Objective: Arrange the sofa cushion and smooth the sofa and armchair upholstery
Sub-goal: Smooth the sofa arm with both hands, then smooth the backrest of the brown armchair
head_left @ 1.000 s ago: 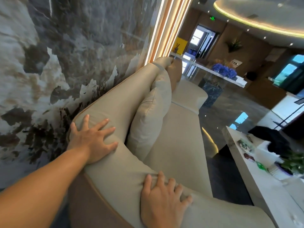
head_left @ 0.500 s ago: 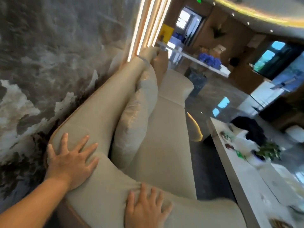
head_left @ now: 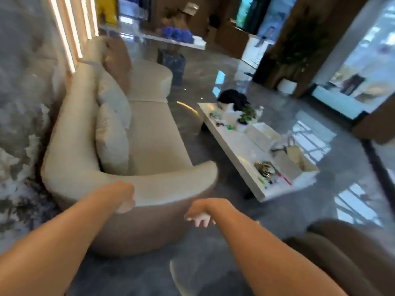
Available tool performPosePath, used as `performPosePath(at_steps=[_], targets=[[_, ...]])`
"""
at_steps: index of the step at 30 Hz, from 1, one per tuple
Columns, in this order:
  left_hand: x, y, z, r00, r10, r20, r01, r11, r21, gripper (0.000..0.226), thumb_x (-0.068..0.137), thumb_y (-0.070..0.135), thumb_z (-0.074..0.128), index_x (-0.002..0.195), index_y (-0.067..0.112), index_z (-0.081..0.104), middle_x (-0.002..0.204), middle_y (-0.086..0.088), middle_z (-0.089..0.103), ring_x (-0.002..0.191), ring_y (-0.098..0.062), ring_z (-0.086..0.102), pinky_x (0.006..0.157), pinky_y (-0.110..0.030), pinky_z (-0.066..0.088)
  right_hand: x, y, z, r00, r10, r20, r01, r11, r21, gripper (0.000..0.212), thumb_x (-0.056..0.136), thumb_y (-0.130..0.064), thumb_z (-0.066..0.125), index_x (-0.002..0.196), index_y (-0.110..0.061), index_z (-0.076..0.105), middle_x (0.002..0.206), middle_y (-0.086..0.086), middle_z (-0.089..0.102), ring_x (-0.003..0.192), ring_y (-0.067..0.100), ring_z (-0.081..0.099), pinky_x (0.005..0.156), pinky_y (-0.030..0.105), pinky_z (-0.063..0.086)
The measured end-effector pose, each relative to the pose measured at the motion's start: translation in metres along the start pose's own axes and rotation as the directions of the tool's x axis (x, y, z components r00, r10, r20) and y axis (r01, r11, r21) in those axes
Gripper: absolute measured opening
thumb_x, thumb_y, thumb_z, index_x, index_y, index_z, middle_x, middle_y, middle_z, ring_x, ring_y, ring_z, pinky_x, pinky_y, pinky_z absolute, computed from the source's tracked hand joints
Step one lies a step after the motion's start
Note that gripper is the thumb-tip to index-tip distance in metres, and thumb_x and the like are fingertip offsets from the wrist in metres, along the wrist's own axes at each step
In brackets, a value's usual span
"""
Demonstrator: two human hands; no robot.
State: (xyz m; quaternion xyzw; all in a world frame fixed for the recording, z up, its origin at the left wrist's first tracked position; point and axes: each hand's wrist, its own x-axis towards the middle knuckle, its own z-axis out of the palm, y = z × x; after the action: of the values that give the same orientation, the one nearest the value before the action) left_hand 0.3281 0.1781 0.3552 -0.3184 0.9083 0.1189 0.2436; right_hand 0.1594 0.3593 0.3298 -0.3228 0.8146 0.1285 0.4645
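Observation:
The beige sofa (head_left: pixel 154 142) runs along the marble wall, its curved near armrest (head_left: pixel 171 186) just ahead of me. A beige cushion (head_left: pixel 111 144) leans on the backrest, with a second one (head_left: pixel 115 99) behind it and a brown cushion (head_left: pixel 117 60) at the far end. My left hand (head_left: pixel 126 198) hangs limp over the armrest's near edge, fingers drooping, holding nothing. My right hand (head_left: pixel 199 214) hovers off the sofa in front of the armrest's brown outer side, fingers loose and pointing down. The view is motion-blurred.
A brown armchair (head_left: pixel 346 257) fills the lower right corner. A long white coffee table (head_left: pixel 241 146) with a small plant, boxes and clutter stands right of the sofa. Glossy grey floor lies between them; a counter with blue flowers (head_left: pixel 177 34) is at the back.
Both hands have lifted off the sofa's backrest and armrest and pulled back. My view has swung away and to the right, so the whole sofa, the coffee table and the armchair now show.

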Motion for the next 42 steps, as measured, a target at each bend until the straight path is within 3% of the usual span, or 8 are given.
performPosePath(at_steps=[4,10,13,18,23,27,33,42], targets=[[-0.071,0.093,0.007,0.972,0.23,0.05,-0.234,0.968,0.091,0.032,0.096,0.026,0.043,0.111,0.011,0.068,0.118,-0.011,0.065,0.108,-0.029,0.062,0.096,-0.037,0.049,-0.104,0.064,0.067,0.966,0.042,-0.253,0.008,0.981,0.194,0.036,0.093,-0.022,0.053,0.125,-0.01,0.063,0.128,0.014,0.064,0.119,0.033,0.059,0.099,0.042,0.049],[-0.159,0.255,0.025,0.855,0.504,0.121,-0.518,0.822,0.236,0.024,0.09,0.032,0.051,0.099,0.022,0.071,0.111,-0.005,0.068,0.101,-0.028,0.065,0.091,-0.038,0.053,-0.259,0.197,0.174,0.784,0.253,-0.567,-0.109,0.955,0.276,0.034,0.093,-0.025,0.044,0.121,-0.015,0.061,0.127,0.015,0.059,0.117,0.038,0.054,0.093,0.044,0.046],[-0.21,0.34,0.045,0.717,0.695,0.047,-0.687,0.693,0.218,0.029,0.089,0.041,0.058,0.116,0.032,0.064,0.118,0.0,0.066,0.109,-0.023,0.062,0.094,-0.039,0.051,-0.311,0.263,0.254,0.588,0.408,-0.698,-0.246,0.913,0.326,0.049,0.091,-0.037,0.049,0.138,-0.023,0.043,0.147,0.013,0.038,0.134,0.041,0.032,0.109,0.056,0.028],[-0.297,0.472,0.109,0.405,0.908,-0.108,-0.897,0.418,0.144,0.067,0.086,0.048,0.065,0.146,0.032,0.038,0.146,0.008,0.044,0.131,-0.018,0.047,0.102,-0.037,0.045,-0.374,0.36,0.424,0.487,0.61,-0.625,-0.379,0.792,0.478,0.074,0.084,-0.081,0.013,0.149,-0.052,-0.005,0.165,-0.01,-0.017,0.149,0.035,-0.022,0.109,0.073,-0.011],[-0.347,0.576,0.167,0.308,0.949,0.071,-0.88,0.256,0.401,0.096,0.081,0.065,0.06,0.156,0.036,0.008,0.166,0.003,0.003,0.151,-0.028,0.007,0.12,-0.051,0.025,-0.405,0.392,0.492,0.471,0.647,-0.599,-0.349,0.761,0.547,0.066,0.083,-0.081,0.005,0.143,-0.061,-0.014,0.164,-0.012,-0.017,0.149,0.035,-0.022,0.105,0.079,-0.01],[-0.349,0.612,0.181,0.258,0.954,0.15,-0.804,0.125,0.582,0.107,0.07,0.079,0.059,0.154,0.041,0.005,0.166,0.003,0.005,0.149,-0.034,0.008,0.116,-0.059,0.025,-0.406,0.4,0.506,0.453,0.614,-0.647,-0.292,0.787,0.543,0.063,0.087,-0.079,0.004,0.145,-0.06,-0.01,0.164,-0.013,-0.016,0.149,0.034,-0.023,0.104,0.076,-0.017],[-0.349,0.653,0.194,0.065,0.948,0.312,-0.773,-0.15,0.616,0.13,0.049,0.093,0.054,0.153,0.041,-0.005,0.166,0.0,0.002,0.152,-0.029,0.001,0.122,-0.055,0.007,-0.421,0.438,0.564,0.371,0.478,-0.796,-0.237,0.878,0.417,0.052,0.097,-0.055,0.031,0.149,-0.051,0.023,0.166,-0.007,0.015,0.153,0.025,0.008,0.109,0.062,0.017],[-0.429,0.666,0.273,0.063,0.998,0.001,-0.849,0.053,0.526,0.109,0.064,0.093,0.046,0.151,0.028,0.033,0.158,-0.007,0.034,0.148,-0.032,0.026,0.12,-0.055,0.018,-0.465,0.494,0.634,0.34,0.292,-0.894,-0.112,0.957,0.269,0.054,0.096,-0.049,0.039,0.149,-0.047,0.031,0.165,-0.004,0.02,0.152,0.027,0.016,0.104,0.059,0.025]])
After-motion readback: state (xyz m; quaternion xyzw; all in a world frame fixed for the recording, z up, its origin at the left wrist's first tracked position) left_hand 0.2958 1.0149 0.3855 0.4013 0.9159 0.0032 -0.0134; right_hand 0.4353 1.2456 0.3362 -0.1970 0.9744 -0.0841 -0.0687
